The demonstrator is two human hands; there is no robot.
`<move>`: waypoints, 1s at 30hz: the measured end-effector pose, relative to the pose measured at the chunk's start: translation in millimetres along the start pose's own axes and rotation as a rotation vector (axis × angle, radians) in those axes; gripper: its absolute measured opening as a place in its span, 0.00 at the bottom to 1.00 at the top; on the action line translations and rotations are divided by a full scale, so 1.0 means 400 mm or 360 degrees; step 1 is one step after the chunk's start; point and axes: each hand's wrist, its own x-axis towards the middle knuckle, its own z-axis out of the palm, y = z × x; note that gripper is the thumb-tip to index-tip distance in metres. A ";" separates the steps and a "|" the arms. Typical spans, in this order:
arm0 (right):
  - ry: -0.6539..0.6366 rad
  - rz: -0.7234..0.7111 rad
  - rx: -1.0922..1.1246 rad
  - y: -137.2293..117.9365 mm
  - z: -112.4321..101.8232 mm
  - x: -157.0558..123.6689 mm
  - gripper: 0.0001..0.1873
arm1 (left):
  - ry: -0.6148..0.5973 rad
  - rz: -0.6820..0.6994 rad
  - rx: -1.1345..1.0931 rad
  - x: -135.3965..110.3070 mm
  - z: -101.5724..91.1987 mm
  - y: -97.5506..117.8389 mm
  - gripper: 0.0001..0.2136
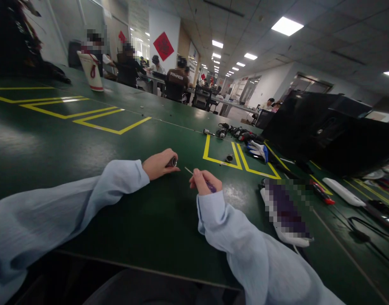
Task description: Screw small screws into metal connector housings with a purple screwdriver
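My left hand (158, 164) rests on the green table (86, 144), fingers curled round a small dark metal cylindrical part (172, 162). My right hand (202, 182) lies just to its right, closed on a thin screwdriver with a purple handle (210, 185); its metal shaft (189, 171) points toward the part, a short gap away. Both arms wear light blue sleeves.
Yellow tape boxes mark the table. A small dark ring (229, 158) lies in one box, with a row of dark parts (235, 132) and gloves (258, 150) beyond. A white device (286, 212), red-handled tool (323, 194) and black cases (327, 131) sit right. A paper cup (92, 71) and several seated people are far left.
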 end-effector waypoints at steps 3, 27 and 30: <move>-0.0118 0.0285 0.0398 -0.032 -0.045 -0.046 0.19 | -0.0013 0.0043 -0.0285 -0.042 0.000 0.074 0.15; -0.0490 -0.0292 -0.0209 -0.004 -0.106 -0.068 0.13 | -0.0197 0.0471 -0.0469 -0.078 0.029 0.179 0.06; -0.0509 0.0122 0.0169 0.008 -0.106 -0.056 0.14 | -0.0197 0.0464 -0.0525 -0.077 0.028 0.180 0.06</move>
